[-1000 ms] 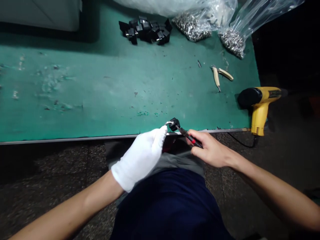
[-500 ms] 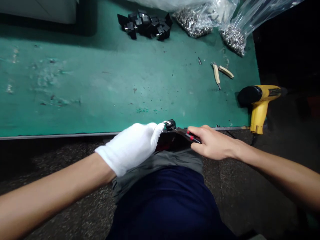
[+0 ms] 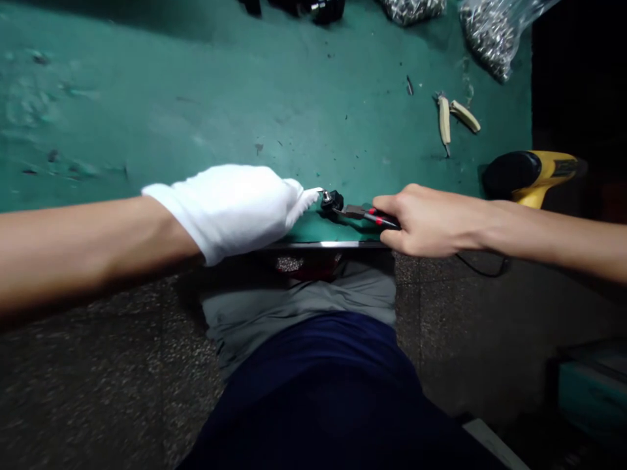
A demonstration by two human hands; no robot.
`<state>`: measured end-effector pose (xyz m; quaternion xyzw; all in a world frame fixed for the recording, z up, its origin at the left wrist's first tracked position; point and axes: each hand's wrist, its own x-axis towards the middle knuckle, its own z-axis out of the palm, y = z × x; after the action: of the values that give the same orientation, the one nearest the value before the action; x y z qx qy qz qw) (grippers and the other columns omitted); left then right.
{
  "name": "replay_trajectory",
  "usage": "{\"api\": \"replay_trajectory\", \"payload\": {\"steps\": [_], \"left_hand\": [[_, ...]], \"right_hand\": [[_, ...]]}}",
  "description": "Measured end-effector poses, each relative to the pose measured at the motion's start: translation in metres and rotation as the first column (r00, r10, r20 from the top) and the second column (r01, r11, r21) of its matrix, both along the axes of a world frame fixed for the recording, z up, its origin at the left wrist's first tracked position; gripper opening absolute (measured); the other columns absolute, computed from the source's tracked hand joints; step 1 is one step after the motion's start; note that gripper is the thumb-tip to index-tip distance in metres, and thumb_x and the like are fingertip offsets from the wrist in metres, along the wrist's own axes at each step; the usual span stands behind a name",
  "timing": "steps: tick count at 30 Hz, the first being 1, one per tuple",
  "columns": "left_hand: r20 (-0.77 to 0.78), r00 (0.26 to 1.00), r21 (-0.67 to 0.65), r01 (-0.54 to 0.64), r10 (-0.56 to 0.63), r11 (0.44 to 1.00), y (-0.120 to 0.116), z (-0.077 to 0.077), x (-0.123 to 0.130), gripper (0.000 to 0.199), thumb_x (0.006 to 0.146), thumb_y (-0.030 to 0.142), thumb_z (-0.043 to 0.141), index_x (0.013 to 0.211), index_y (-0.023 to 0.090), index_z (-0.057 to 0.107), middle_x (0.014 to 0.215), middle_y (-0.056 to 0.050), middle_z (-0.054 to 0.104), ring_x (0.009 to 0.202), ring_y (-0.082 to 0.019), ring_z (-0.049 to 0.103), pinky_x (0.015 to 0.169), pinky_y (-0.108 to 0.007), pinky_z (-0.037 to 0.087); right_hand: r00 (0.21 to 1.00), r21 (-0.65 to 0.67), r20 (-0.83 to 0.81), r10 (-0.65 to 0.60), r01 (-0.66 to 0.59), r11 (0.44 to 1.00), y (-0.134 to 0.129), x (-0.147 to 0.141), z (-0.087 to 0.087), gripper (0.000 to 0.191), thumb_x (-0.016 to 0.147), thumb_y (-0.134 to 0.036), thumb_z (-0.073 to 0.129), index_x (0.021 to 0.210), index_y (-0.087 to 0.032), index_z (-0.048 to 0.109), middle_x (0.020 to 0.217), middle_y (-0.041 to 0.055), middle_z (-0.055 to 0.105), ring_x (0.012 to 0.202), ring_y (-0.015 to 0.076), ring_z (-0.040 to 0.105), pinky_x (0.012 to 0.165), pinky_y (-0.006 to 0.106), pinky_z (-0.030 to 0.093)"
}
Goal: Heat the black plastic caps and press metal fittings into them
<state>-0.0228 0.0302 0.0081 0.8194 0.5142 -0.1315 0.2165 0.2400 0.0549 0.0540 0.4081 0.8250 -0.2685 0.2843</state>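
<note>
While my two hands meet just beyond the near edge of the tabletop (image 3: 191,130), the step in hand looks to be working on a small black part (image 3: 334,201) with pliers (image 3: 377,217). The gloved left hand (image 3: 235,205) comes at it from the left, thumb and forefinger pressed together at their tips, pinching the part, as far as I can see, by a thin silvery piece (image 3: 326,194) that sticks out of it. My other left fingers are folded under the glove, mostly out of sight. On the opposite side, my bare right hand (image 3: 426,219) is wrapped round the red-and-black handles, and the pliers' tip meets the part's lower right side; whether the jaws are tight on it I cannot tell. So the part sits between the two, right at my gloved fingertips and well apart from my bare ones, with only the tool bridging that gap. I can't tell whether it touches the tabletop or hangs a little above.

I judge that the next move calls for a firm left pinch and a controlled squeeze or turn of the pliers, since a slanting tip could slip toward the glove. Toward the tabletop's right edge lie pale-handled cutters (image 3: 445,121), out of my way.
</note>
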Motion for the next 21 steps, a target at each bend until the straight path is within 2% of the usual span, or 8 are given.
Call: {"api": "replay_trajectory", "payload": {"steps": [5,11,16,21], "left_hand": [[-0.012,1.000,0.058,0.018,-0.018,0.998,0.000,-0.002,0.001,0.081,0.104,0.062,0.015,0.098,0.003,0.070,0.072,-0.006,0.062,0.080,-0.022,0.067,0.086,-0.042,0.049],[-0.038,0.999,0.191,-0.013,0.021,0.981,-0.013,-0.007,0.003,0.074,0.104,0.062,0.018,0.108,0.007,0.067,0.075,-0.007,0.063,0.079,-0.023,0.067,0.077,-0.034,0.048],[0.082,0.995,0.193,-0.065,0.050,0.979,-0.019,-0.012,-0.003,0.067,0.103,0.058,0.018,0.115,0.015,0.068,0.078,-0.009,0.065,0.072,-0.025,0.067,0.074,-0.035,0.047],[0.156,0.986,0.247,0.013,-0.053,0.969,-0.025,-0.017,-0.008,0.058,0.104,0.044,0.019,0.128,0.015,0.064,0.093,-0.013,0.070,0.071,-0.025,0.067,0.070,-0.036,0.047]], "right_hand": [[1.000,0.018,-0.021,0.006,-0.005,1.000,0.004,0.002,-0.001,0.012,0.088,-0.032,0.055,0.085,-0.021,0.052,0.060,-0.0007,0.047,0.048,0.0130,0.037,0.051,0.030,0.024],[0.991,0.010,-0.125,-0.042,0.044,0.999,-0.003,0.006,-0.009,0.013,0.087,-0.030,0.055,0.084,-0.021,0.046,0.062,-0.0022,0.047,0.053,0.0124,0.038,0.053,0.029,0.024],[0.971,-0.032,-0.231,-0.057,0.051,0.998,-0.010,0.007,-0.006,0.014,0.085,-0.026,0.056,0.084,-0.021,0.044,0.066,-0.0038,0.046,0.056,0.0111,0.034,0.055,0.028,0.023],[0.945,-0.039,-0.311,-0.097,0.089,0.995,-0.016,0.009,-0.004,0.018,0.085,-0.025,0.057,0.082,-0.021,0.040,0.064,-0.0061,0.043,0.055,0.0103,0.033,0.054,0.027,0.023]]}}
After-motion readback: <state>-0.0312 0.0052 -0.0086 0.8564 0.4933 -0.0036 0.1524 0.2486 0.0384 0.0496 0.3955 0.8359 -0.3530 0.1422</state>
